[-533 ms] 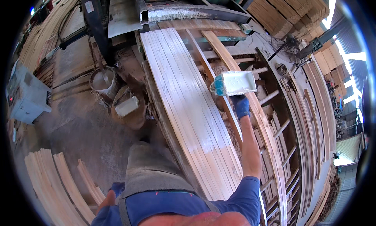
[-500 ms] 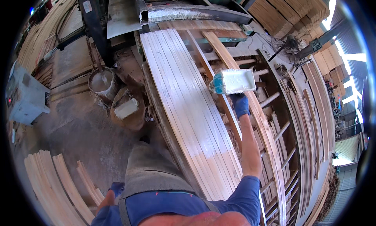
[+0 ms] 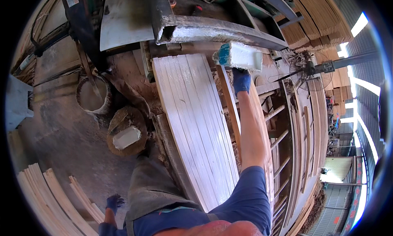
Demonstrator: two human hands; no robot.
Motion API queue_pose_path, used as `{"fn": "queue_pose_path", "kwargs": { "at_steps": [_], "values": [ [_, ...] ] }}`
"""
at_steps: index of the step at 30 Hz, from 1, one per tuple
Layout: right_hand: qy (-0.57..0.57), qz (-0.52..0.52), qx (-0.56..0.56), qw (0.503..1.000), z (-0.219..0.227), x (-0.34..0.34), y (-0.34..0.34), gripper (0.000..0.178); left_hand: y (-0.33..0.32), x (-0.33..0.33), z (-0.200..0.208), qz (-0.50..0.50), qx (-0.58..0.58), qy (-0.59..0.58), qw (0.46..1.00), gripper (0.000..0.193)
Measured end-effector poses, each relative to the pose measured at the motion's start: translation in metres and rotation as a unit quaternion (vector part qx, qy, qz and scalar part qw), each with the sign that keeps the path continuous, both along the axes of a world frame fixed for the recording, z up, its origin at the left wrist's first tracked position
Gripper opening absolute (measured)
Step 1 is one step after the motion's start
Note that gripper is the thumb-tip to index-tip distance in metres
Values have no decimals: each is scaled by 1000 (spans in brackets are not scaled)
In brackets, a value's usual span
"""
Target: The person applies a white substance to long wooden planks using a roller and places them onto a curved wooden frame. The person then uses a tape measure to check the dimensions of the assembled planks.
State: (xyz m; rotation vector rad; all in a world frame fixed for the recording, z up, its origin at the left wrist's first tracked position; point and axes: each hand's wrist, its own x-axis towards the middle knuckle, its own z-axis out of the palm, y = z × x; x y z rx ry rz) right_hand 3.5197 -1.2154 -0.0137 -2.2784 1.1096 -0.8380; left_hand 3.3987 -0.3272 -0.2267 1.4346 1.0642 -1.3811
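Note:
My right hand (image 3: 241,81), in a blue glove, is closed around a blue-and-white cut-open plastic container (image 3: 242,58) crusted with white coating. It is held out past the far right end of several planks (image 3: 190,117) laid side by side. Their upper faces look wet and whitish. My left hand (image 3: 114,202), in a dark blue glove, hangs low at my left side with nothing in it and its fingers apart. The loose boards (image 3: 61,195) on the floor are nearest to it.
A coated bucket (image 3: 93,97) with a stick in it stands left of the planks. Beside it a white block-like thing (image 3: 127,138) sits on a round brown support. A metal frame (image 3: 229,31) crosses the far end. A rack with rungs (image 3: 280,138) runs along the right.
My right hand has moved away from me with the container, toward the far end of the planks. The near ends of the planks now look whitish too. The view has shifted.

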Motion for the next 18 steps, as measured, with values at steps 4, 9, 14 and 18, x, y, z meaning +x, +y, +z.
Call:
{"fn": "queue_pose_path", "kwargs": {
  "at_steps": [4, 9, 14, 18],
  "values": [
    [-5, -24, 18, 1000, 1, 30, 2, 36, 4, -3, 3, 43, -3, 13, 999, 25],
    [-103, -8, 149, 983, 24, -8, 8, 28, -6, 20, -8, 38, -24, -6, 999, 25],
    [-143, 18, 224, 964, 121, -52, 115, 16, 0, 10, -38, 1, -47, -12, 999, 20],
    [-265, 93, 263, 923, 151, -126, 166, 15, 12, 10, -50, -240, -167, -217, 931, 24]
  ]
}}
